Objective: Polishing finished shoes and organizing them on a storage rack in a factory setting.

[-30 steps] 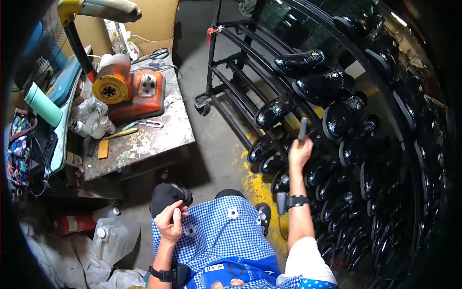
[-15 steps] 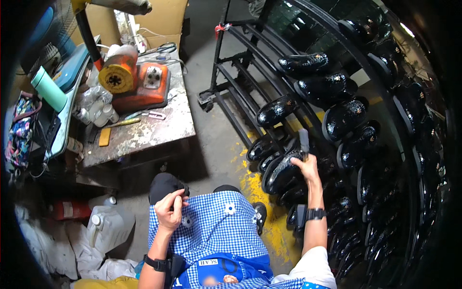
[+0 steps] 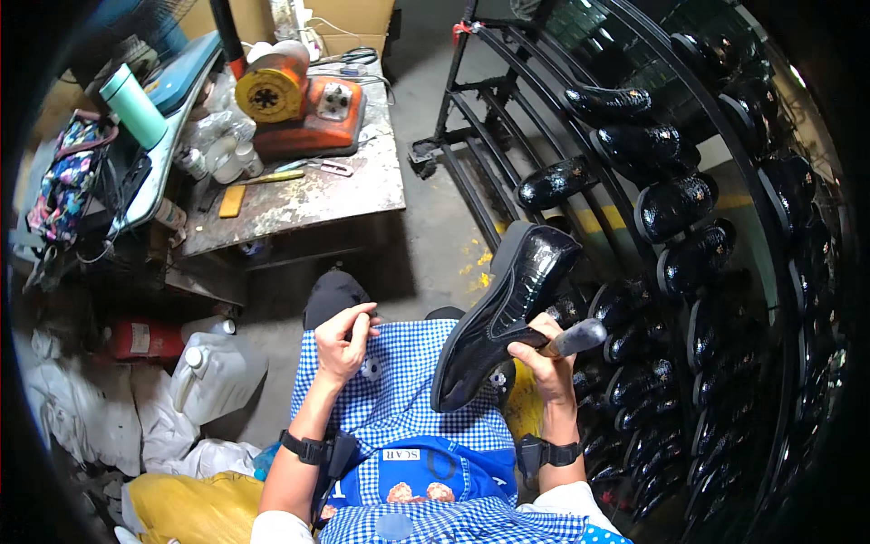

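a translucent, boxy plastic jug (image 3: 217,376) is standing far left. a flaking, blotchy worktop (image 3: 299,204) is carrying a rounded orange machine (image 3: 313,127). left hand (image 3: 344,340) is hovering over a checked cloth apron (image 3: 399,399), fingers curling inward; cannot tell whether they are pinching anything. a glossy, textured black shoe (image 3: 503,313) is tilting above the apron, right hand (image 3: 548,367) grasping it together with a blunt grey-ended tool (image 3: 580,337). rightmost, a metal rack (image 3: 756,181) is bearing shiny shoes (image 3: 675,207).

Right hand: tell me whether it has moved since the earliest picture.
Yes: judged against the black rack, the right hand has come back toward the checked apron with a black shoe.
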Demonstrator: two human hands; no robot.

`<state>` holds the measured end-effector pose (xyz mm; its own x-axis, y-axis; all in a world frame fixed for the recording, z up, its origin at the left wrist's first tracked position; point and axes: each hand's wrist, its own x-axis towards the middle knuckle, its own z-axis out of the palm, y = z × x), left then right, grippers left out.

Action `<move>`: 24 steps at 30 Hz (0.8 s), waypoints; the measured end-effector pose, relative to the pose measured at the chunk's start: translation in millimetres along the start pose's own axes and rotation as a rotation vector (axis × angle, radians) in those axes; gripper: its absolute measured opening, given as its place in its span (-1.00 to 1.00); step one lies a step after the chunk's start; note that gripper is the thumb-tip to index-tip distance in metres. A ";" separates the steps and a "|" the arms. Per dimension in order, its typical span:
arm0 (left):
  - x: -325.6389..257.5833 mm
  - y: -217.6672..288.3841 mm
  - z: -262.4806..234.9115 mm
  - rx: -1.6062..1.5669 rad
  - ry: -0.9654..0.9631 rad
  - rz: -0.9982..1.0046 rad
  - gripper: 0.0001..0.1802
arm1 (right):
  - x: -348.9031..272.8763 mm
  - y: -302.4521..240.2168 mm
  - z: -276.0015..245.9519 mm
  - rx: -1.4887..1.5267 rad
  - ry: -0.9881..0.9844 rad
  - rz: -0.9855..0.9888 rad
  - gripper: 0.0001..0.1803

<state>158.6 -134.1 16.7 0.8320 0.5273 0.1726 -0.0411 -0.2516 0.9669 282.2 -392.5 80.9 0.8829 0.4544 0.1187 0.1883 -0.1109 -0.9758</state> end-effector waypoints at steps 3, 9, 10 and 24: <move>-0.8 13.6 -3.8 -0.163 -0.126 -0.173 -0.68 | -4.0 -13.2 16.1 -0.173 -0.106 -0.110 -0.80; -18.6 50.9 12.5 -0.026 -0.552 -0.009 0.16 | -17.6 -35.9 67.6 -0.251 -0.281 -0.368 -0.63; -20.7 50.6 13.6 -0.063 -0.564 -0.041 0.16 | -20.1 -40.9 76.0 -0.238 -0.315 -0.369 -0.65; -46.3 26.0 -20.6 -1.581 -0.215 -0.651 -0.38 | -46.4 -25.2 74.8 0.574 0.059 0.229 -0.68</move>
<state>107.7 -148.3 37.7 0.9793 0.0680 -0.1907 -0.0459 0.9919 0.1180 204.3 -344.6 86.3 0.8987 0.4241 -0.1114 -0.2556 0.3004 -0.9189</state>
